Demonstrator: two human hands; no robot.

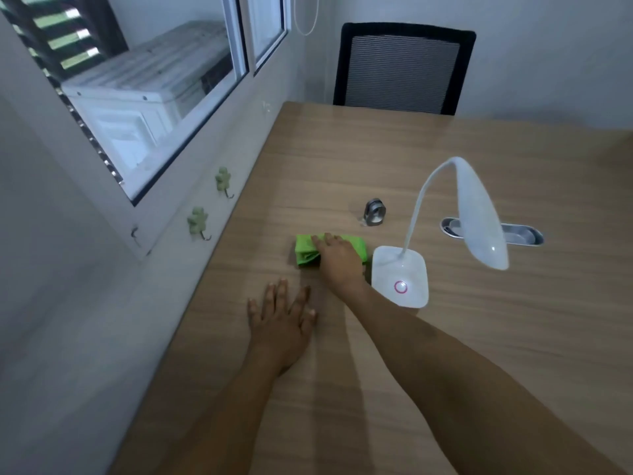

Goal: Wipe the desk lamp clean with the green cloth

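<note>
A white desk lamp (400, 275) stands on the wooden desk (479, 337), with a square base, a pink ring button, a bent neck and a long head hanging to the right. Just left of the base lies the folded green cloth (305, 250). My right hand (337, 260) lies on top of the cloth, fingers spread over it and covering its middle. My left hand (282, 318) rests flat on the desk in front of the cloth, fingers apart, holding nothing.
A small metal object (375, 212) stands behind the cloth. A metal cable slot (520, 234) is set into the desk behind the lamp head. A black mesh chair (404, 68) sits at the far edge. Wall and window run along the left.
</note>
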